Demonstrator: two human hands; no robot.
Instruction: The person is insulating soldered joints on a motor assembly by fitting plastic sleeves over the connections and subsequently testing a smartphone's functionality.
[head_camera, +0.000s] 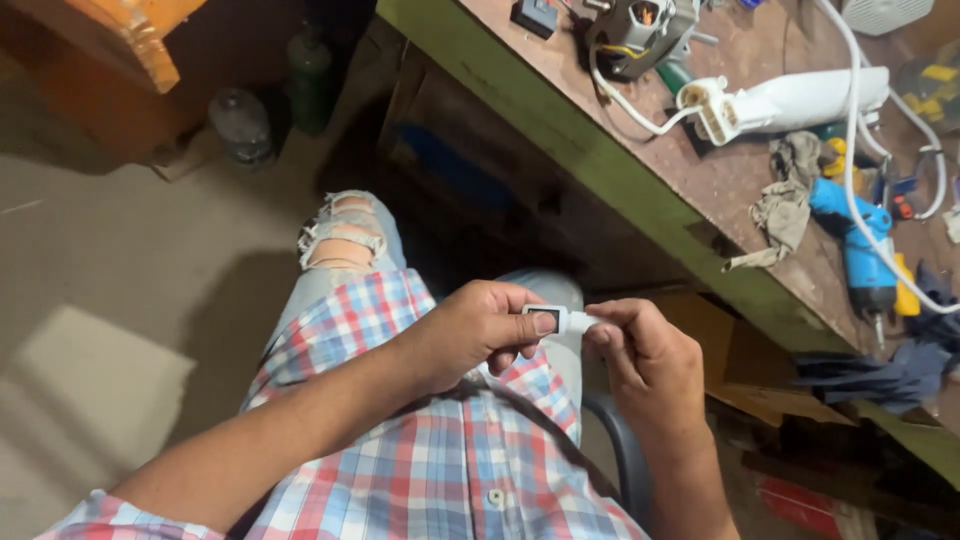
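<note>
The left hand (478, 330) and right hand (640, 355) both pinch a small white plug (560, 320) over the lap, beside the workbench (600, 160).

From where I watch, a workbench (640, 190) runs across the upper right, its brown top scuffed and its front edge painted green. On it I see a small electric motor (635, 30) near the far end, with a white cable (625, 100) trailing to a white plastic appliance body (790, 100). Beside that lies a crumpled grey rag (785, 200), just next to a blue power tool (860, 250). A dark blue cloth (890, 375) hangs over the near edge. Below, the concrete floor (120, 270) carries a clear plastic bottle (240, 125).
</note>
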